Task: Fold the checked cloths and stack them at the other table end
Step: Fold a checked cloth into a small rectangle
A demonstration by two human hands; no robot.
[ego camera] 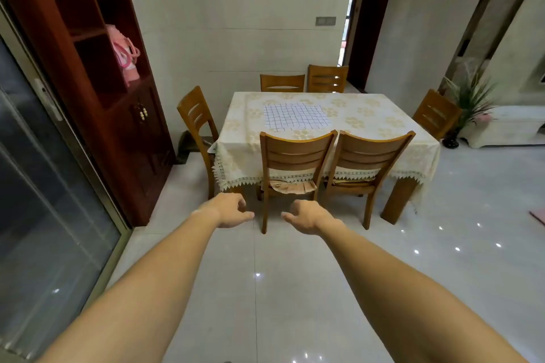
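A white cloth with a dark blue check (296,116) lies flat on the left-centre of the dining table (368,124), which wears a cream floral tablecloth. I stand a few steps back from the table. My left hand (228,211) and my right hand (306,216) reach out in front of me over the floor, well short of the table, fingers loosely curled, holding nothing.
Two wooden chairs (298,162) (368,159) stand tucked in at the near side, between me and the table. More chairs sit at the left (196,118), far side and right (436,113). A dark red cabinet (97,91) lines the left wall; a potted plant (469,103) stands right.
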